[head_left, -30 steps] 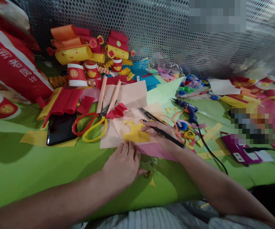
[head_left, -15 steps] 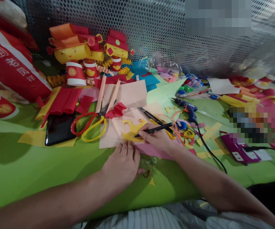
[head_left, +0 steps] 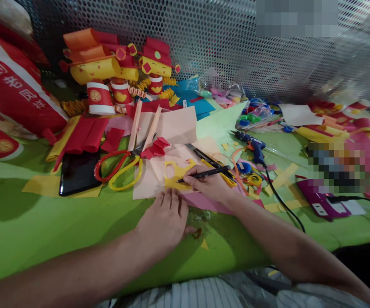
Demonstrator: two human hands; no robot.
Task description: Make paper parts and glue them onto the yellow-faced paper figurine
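Note:
My right hand (head_left: 208,185) grips a black pen (head_left: 208,173), its tip touching a piece of yellow paper (head_left: 172,183) that has a cut-out hole. My left hand (head_left: 168,214) lies flat with fingers stretched out, the fingertips on the paper's near edge. Under the yellow piece is a pale pink sheet (head_left: 141,190). Scissors (head_left: 123,171) with one red and one yellow handle lie left of it, beside a small folded red paper (head_left: 157,147). Just beyond my right hand is a utility knife (head_left: 200,155), partly hidden.
A blue glue gun (head_left: 252,144) with a black cord lies to the right, near a purple power strip (head_left: 321,201). On the left are a black phone (head_left: 75,173) and red paper rolls (head_left: 85,134). Paper-cup figures (head_left: 101,98) stand against the perforated metal panel (head_left: 204,38).
The pen tip has shifted slightly left over the yellow paper along with my right hand. My left hand stays in place. The camera view has moved a little.

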